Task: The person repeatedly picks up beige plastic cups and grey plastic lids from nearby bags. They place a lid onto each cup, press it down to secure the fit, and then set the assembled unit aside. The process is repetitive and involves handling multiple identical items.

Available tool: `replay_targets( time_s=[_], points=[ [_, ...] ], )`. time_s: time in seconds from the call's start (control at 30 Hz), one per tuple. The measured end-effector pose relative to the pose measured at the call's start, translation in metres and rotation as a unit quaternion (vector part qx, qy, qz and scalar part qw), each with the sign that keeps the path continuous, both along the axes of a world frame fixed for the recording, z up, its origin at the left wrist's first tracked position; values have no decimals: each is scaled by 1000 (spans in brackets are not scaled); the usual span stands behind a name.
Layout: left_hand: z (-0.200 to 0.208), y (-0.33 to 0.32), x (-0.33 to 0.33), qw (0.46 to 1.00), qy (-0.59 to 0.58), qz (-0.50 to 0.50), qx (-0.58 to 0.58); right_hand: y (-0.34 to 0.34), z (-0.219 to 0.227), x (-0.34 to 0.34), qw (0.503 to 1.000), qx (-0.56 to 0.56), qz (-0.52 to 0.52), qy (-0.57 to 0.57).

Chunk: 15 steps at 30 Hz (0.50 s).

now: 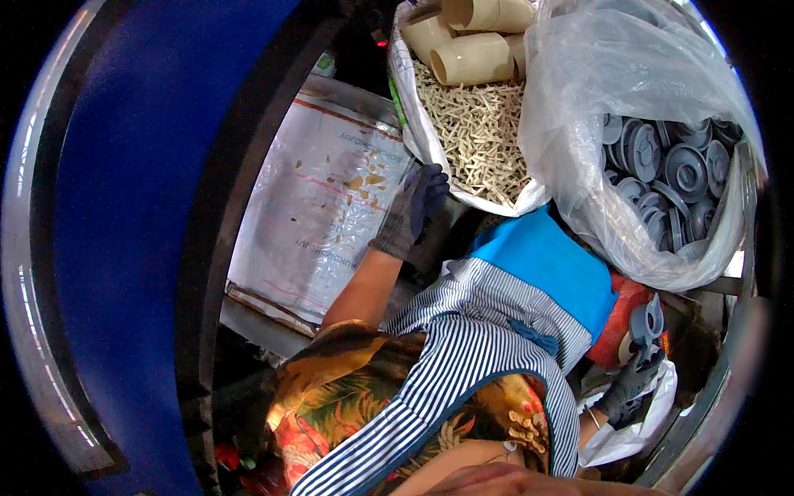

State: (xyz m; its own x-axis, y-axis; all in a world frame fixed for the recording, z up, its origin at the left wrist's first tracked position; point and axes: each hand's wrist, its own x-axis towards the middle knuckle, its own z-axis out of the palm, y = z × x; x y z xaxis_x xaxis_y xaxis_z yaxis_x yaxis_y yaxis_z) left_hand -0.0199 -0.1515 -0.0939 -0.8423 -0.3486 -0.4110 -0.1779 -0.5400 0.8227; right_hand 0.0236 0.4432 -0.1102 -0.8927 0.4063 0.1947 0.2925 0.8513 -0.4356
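My left hand (416, 208), in a dark glove, lies beside the wall of a white sack (413, 107). Its fingers are curled closed, and whatever may be in them is hidden. At the lower right, my right hand (633, 387), gloved too, grips a grey round plastic cap (647, 321) that stands up from the fingertips. Under that hand spreads a white plastic bag (657, 413). Next to the cap is a red rounded thing (624, 310), partly covered.
The sack holds small beige pieces (475, 136) and several beige pipe fittings (471, 59). A clear plastic bag (571, 91) at upper right is full of grey caps (686, 174). A plastic-covered surface (306, 215) with brown scraps lies left, beside a blue panel (149, 165).
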Motion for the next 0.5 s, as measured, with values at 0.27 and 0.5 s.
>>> replay_targets(
  time_s=[0.27, 0.5],
  points=[
    [-30, -22, -8, 995, 39, -4, 88, -16, -7, -12, 985, -157, 25, 66],
    [-96, -82, 3, 940, -29, 148, -306, -15, 12, -20, 995, 90, 45, 25]
  ],
)
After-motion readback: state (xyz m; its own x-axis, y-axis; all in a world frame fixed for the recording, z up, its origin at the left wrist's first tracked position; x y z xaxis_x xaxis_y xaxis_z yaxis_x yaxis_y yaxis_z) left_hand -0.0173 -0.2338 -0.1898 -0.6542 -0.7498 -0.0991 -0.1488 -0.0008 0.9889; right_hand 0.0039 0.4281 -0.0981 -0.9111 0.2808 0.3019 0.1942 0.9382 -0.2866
